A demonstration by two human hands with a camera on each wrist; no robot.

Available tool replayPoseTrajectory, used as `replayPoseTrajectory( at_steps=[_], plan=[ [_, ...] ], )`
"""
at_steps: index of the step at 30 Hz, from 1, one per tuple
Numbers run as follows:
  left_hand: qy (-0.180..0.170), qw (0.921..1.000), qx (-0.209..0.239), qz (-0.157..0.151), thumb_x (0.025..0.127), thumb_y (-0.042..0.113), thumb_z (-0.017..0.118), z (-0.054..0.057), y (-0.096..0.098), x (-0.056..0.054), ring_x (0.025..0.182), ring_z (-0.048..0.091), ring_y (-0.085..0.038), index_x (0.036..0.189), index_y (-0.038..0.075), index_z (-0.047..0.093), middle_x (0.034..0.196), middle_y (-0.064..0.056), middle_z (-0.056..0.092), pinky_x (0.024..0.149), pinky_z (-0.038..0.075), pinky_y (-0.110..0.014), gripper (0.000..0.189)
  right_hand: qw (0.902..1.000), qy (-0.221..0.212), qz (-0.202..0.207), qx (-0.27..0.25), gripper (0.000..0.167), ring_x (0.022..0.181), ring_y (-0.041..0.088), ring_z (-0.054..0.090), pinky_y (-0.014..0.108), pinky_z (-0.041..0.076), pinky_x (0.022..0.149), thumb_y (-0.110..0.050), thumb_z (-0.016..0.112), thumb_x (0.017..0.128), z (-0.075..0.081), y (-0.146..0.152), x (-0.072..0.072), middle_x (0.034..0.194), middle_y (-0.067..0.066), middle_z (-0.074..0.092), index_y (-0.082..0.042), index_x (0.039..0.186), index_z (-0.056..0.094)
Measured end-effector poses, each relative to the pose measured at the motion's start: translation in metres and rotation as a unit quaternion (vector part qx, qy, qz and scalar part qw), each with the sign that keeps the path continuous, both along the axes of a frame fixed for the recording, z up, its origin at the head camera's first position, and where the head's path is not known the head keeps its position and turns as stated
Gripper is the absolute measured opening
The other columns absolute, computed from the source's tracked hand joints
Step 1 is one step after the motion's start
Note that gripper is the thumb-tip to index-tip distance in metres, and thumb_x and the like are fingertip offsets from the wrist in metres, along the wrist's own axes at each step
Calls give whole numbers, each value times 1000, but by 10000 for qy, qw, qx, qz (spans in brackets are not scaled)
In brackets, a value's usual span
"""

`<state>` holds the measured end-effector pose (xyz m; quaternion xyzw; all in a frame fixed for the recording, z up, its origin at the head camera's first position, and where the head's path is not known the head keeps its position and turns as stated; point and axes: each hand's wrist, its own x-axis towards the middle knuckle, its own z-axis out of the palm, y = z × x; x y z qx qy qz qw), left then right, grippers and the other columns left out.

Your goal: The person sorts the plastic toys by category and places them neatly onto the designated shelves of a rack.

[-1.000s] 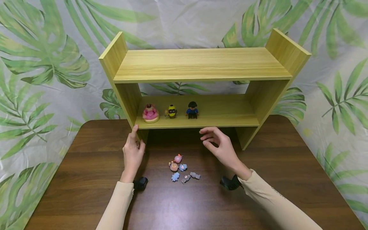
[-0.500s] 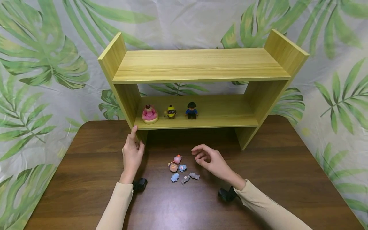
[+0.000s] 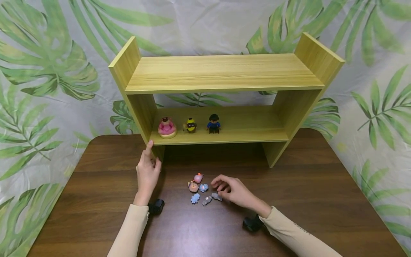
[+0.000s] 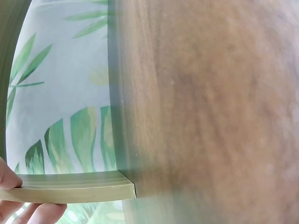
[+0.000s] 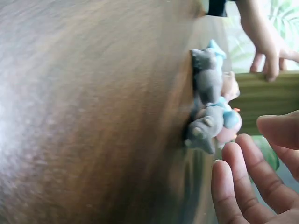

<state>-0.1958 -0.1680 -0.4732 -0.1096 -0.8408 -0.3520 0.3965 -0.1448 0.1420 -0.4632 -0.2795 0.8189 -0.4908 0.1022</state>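
Compared with half a second earlier, the right hand (image 3: 233, 191) is brought lower and further left, to the right end of a toy cluster (image 3: 193, 187) on the brown table (image 3: 96, 200); the left hand (image 3: 147, 175) is kept at the wooden shelf unit (image 3: 205, 71). The right fingers are loosely bent, with a clear gap left to the thumb and nothing held. The edge of the unit's left upright is pinched between left thumb and fingers.

The nearer grey figure (image 3: 216, 196) is laid on the tabletop, partly covered by the right fingertips. A second grey figure (image 3: 207, 200) is set just to its left. Because they are so close, the second could be nudged or caught if the fingers are closed too far across; a small body might also slip if pinched only at one end.

The nearer figure's long axis is aligned mostly left to right, the right end sloped slightly toward the viewer. Which end is the head cannot be told surely, as the right wrist view is blurred.
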Motion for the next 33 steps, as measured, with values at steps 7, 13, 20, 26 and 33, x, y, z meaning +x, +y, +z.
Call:
replayPoseTrajectory(
  at_steps=[7,13,20,26,33],
  plan=[
    [-22,10000,-41,24,82,-14,56,-2,0,-1,54,37,-19,146,34,27,79,-14,42,50,36,-37,84,9999,23,131,99,26,84,20,61,29,51,70,8,63,82,-7,0,2,100,11,65,-2,107,63],
    [-15,10000,-38,28,82,-14,55,-3,-1,-1,53,36,-19,146,34,27,80,-15,43,50,35,-37,84,9995,85,139,275,24,81,15,60,28,50,68,7,65,83,-11,-2,3,97,8,65,-3,105,64],
    [-13,10000,-35,39,82,-13,55,-2,0,-1,54,37,-20,146,34,27,79,-14,42,50,35,-38,83,9988,132,150,452,23,76,12,58,26,49,65,6,65,82,-10,-4,3,92,3,65,-4,103,66],
    [-7,10000,-29,13,82,-13,55,-1,1,-1,55,37,-21,146,33,27,81,-15,43,51,36,-38,83,9978,289,186,561,25,75,11,57,24,48,64,8,64,80,-12,-4,3,91,2,64,-5,101,66],
    [-23,10000,6,30,81,-14,56,0,1,0,55,38,-21,145,33,28,82,-15,44,51,37,-39,83,9967,467,257,620,24,76,13,56,23,48,65,11,62,78,-12,-5,4,90,3,62,-5,96,66]
  ],
)
